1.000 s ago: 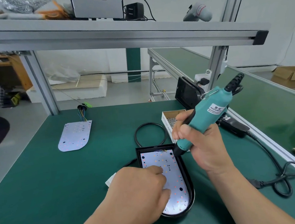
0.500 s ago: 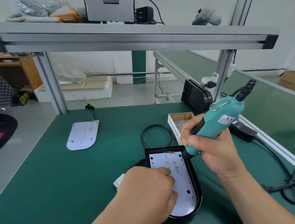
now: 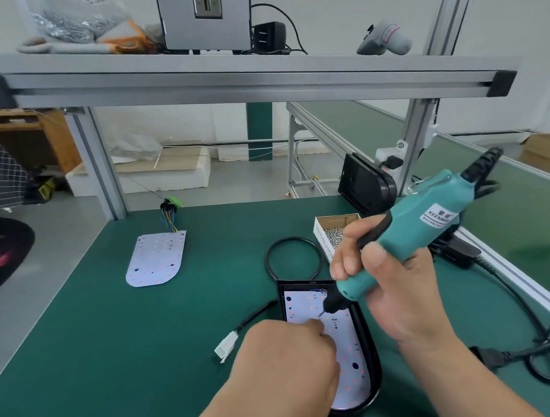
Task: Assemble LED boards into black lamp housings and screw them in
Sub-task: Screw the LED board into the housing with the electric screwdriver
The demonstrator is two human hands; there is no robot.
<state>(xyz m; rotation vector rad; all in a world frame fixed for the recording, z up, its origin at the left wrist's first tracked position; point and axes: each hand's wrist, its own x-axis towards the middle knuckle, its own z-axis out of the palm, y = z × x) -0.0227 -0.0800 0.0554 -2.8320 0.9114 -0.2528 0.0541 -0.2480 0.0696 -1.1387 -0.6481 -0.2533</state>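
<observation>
- The right hand (image 3: pixel 393 284) is wrapped around a teal electric screwdriver (image 3: pixel 415 229), which slants down to the left. Its bit hangs just above the far half of the LED board (image 3: pixel 352 344).
- The left hand (image 3: pixel 286 357) lies knuckles-up on the board with its fingers curled. I cannot tell whether they pinch a screw.
- The bit tip sits just beyond the left fingertips, so I'd judge the next screw hole to be right between the two hands.
- The board lies seated in the black lamp housing (image 3: pixel 374 359), whose long axis runs near to far.
- Just beyond the housing lie a black rubber ring (image 3: pixel 293 258) and, to the ring's right, a box of screws (image 3: pixel 333 228).
- A spare LED board (image 3: pixel 156 257) lies well apart, far left on the green mat (image 3: pixel 112 339).
</observation>
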